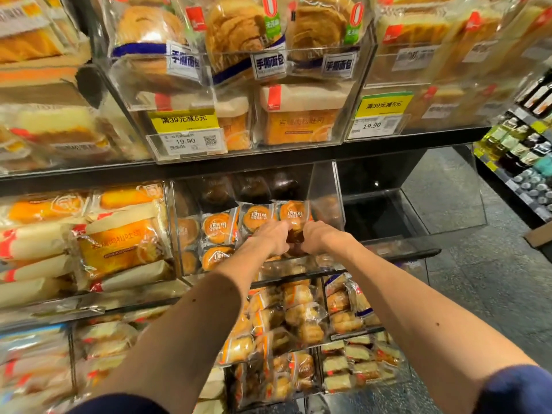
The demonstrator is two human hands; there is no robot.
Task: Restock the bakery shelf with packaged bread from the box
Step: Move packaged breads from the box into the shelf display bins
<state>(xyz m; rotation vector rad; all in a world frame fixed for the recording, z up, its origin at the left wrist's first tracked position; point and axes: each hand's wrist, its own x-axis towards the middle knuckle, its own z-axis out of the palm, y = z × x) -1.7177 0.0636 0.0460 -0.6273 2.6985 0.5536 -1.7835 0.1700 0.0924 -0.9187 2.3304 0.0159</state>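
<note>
Both my arms reach into a clear acrylic bin (325, 189) on the middle shelf. Small round buns in clear packets (219, 227) stand in rows inside it. My left hand (270, 236) and my right hand (316, 236) meet at the right end of the front row, fingers curled round a bun packet (294, 215) with a dark packet (295, 236) between them. The fingertips are hidden behind the hands. Darker buns (251, 188) sit at the bin's back. No box is in view.
To the right an acrylic bin (442, 204) holds nothing. Wrapped toast loaves (119, 246) fill the bin on the left. Price tags (186, 141) hang under upper bins of bread. Lower bins (298, 324) hold more packets. A grey floor and a bottle shelf (519, 150) lie to the right.
</note>
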